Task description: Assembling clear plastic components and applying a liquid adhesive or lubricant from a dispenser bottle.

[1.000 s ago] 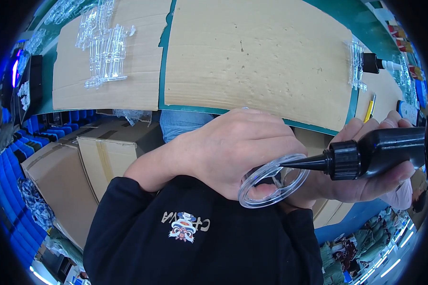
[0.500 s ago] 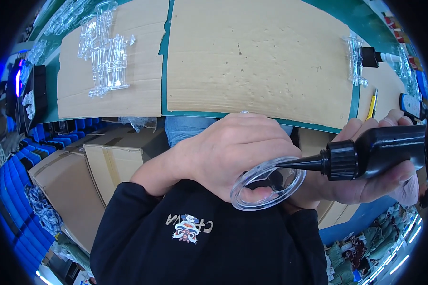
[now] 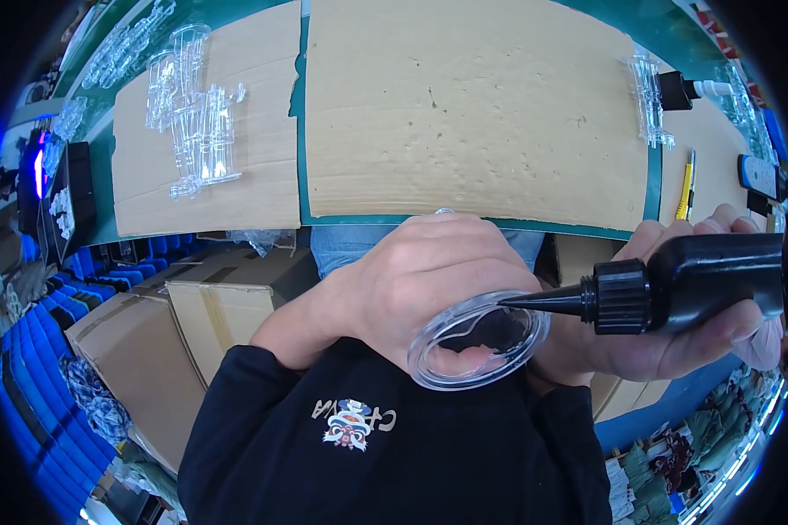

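Note:
My left hand is closed around a clear plastic part whose round ring end faces up and to the right in front of my chest. A small clear tip of the part shows beyond my knuckles; my fingers hide most of the rest. One fingertip is visible through the ring. In my right hand lies a black squeeze bottle, tipped on its side with its ribbed collar toward the left. Its thin pointed nozzle reaches the upper right rim of the ring; whether it touches is unclear.
Clear plastic parts lie grouped on the left cardboard sheet. More clear parts rest at the right edge of the middle cardboard, beside a black bottle. A yellow utility knife lies at right. Cardboard boxes stand below left.
The view has shifted slightly, so the table sits a little lower. Both hands keep their grips, and the nozzle tip stays by the ring's rim.

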`<state>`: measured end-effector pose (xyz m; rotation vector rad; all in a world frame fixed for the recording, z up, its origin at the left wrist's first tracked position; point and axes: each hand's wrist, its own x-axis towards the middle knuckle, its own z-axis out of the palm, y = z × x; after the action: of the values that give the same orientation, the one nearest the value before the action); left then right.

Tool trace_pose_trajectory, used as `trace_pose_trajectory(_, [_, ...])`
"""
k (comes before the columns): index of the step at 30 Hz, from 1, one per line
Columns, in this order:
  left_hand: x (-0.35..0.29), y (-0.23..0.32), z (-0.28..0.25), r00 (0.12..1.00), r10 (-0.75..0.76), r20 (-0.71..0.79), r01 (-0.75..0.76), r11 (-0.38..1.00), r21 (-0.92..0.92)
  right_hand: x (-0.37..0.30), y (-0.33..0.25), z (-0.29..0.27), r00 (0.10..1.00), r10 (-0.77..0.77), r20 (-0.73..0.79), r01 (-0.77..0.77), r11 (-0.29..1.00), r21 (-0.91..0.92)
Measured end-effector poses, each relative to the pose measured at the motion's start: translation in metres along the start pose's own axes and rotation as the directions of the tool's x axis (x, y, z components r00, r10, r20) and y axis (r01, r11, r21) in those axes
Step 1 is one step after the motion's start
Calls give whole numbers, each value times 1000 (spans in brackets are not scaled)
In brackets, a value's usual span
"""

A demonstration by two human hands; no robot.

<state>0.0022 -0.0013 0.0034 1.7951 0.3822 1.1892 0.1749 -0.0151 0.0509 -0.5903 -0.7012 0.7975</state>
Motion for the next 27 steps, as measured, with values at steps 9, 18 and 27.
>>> trace_pose_trajectory(9, [0, 0, -2, 1000, 18, 10, -19, 1000, 25, 0, -2, -2, 999, -50, 3, 49, 997, 54])
trace_pose_trajectory(18, [-1, 2, -2, 1000, 18, 16, -19, 999, 27, -3, -8, -10, 995, -66, 71, 67, 998, -10])
trace_pose_trajectory(27, [-1, 2, -2, 1000, 21, 12, -22, 1000, 20, -4, -14, -19, 991, -12, 135, -11, 985, 169])
